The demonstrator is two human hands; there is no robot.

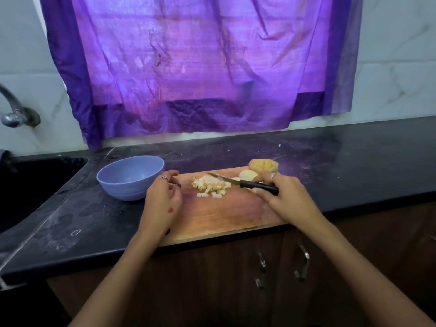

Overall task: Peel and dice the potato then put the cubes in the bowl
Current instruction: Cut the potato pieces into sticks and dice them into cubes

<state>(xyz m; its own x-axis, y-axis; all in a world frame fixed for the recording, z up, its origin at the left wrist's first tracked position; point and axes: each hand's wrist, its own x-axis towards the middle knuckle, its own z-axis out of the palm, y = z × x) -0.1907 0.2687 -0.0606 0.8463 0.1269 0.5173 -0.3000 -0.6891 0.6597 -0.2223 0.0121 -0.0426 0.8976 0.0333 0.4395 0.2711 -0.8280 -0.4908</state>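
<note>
Right grip curled round knife handle, blade pointing left over potato cubes, left grip loosely curled, empty, bowl beside it.

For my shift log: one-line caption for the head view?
Right hand holds knife over potato cubes on cutting board; bowl empty.

Diced potato lying on the board, bowl standing to its left

Pale potato cubes are lying in a loose heap on the wooden cutting board. An uncut peeled piece is resting at the board's far right, touching a speckled, unpeeled chunk. The blue bowl is sitting upright just beside the board's left edge, holding no cubes.
</note>
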